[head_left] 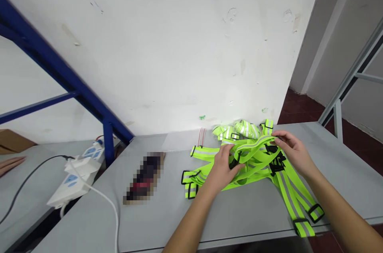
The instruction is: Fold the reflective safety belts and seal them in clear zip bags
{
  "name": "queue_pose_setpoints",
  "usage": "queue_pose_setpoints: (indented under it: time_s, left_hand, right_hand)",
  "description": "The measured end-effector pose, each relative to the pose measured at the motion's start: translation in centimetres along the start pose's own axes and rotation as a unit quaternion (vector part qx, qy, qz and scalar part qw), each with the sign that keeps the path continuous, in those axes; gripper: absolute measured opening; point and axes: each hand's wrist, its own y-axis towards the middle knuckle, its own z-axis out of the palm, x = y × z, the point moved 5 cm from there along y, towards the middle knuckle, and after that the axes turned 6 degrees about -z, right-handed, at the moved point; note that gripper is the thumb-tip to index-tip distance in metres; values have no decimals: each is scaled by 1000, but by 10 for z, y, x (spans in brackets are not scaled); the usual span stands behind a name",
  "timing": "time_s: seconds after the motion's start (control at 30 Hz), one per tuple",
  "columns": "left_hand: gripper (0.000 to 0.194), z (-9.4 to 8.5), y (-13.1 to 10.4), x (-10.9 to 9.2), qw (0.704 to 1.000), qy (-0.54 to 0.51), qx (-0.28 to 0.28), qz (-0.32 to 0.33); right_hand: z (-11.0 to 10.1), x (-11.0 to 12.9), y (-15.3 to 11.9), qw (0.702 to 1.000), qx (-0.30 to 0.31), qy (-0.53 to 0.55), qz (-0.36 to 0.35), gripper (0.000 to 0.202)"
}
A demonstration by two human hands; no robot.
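Yellow-green reflective straps [257, 173] in a loose tangle on the right half of the desk [245, 221], with two tails stretching to the near edge. Probably light, soft and limp, quick to fold and twist, not fragile; stiff only at the black buckles [316, 212], likely to snag on neighbouring loops. Best taken by a single flat run of webbing or close beside a buckle, rather than by the middle of the knot.

Right hand [295, 153] at the far right of the heap, thumb and fingertips pinched narrow on a raised loop. Left hand [220, 167] over the left part, thumb and fingers spread apart around bunched webbing; cannot tell the firmness of any grip there.

Just beyond, against the wall [191, 45], two bundles [247, 129] of similar webbing in clear plastic, probably slicker to hold. Left of those, a flat clear bag [182, 141] with red lines. Nearer and farther left, a pixelated dark item [146, 177], not readable. Then a white cable [116, 217], white power strips [70, 181] and, at the left edge, part of another person's hand [10, 164].
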Motion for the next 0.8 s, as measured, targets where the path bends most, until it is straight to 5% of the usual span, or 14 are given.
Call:
queue_pose_setpoints:
  time_s: [0.17, 0.5, 0.7, 0.8]
  left_hand:
    - [44, 9, 2, 4, 997, 76, -15, 25]
    - [73, -8, 9, 15, 965, 259, -39, 14]
    - [51, -16, 12, 11, 984, 174, -16, 25]
    - [56, -32, 0, 15, 996, 91, 22, 5]
  right_hand:
    - [-6, 6, 2, 1000, -2, -6, -11, 32]
    - [-34, -4, -20, 999, -20, -9, 48, 34]
    - [-35, -15, -25, 997, -4, -27, 69, 38]
    - [-36, -24, -24, 995, 5, -63, 78, 40]
